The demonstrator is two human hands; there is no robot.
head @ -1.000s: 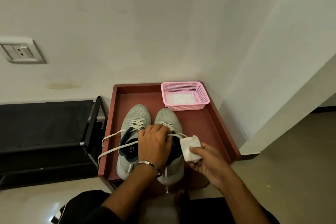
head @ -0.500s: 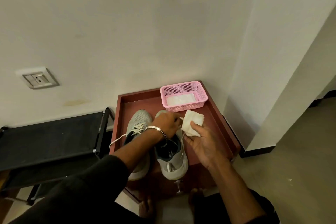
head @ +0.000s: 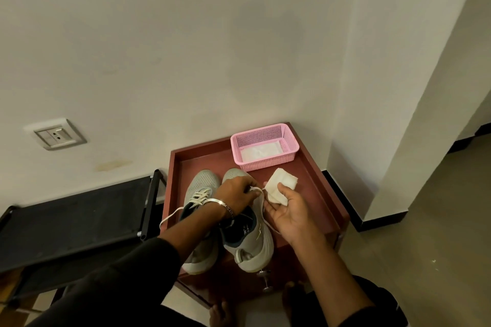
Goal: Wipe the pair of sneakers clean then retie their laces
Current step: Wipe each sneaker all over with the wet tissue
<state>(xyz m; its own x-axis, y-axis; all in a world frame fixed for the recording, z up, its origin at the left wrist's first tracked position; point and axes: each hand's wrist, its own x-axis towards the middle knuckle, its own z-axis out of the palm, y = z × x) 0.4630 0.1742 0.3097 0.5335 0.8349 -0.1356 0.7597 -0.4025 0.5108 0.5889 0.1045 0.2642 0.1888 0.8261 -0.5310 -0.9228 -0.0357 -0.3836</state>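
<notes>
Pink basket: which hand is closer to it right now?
Right. The right hand holds a white cloth just in front of the pink basket, apart from it. The left hand pinches a lace over the right-side sneaker, further left.

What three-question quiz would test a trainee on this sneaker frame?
1. True or false: the right hand holds a folded white wipe.
2. What does the left hand pinch? A) shoelace B) basket C) socket
3. The pink basket sits on the red-brown ____.

Key: 1 true; 2 A, the right sneaker's lace; 3 tray.
</notes>
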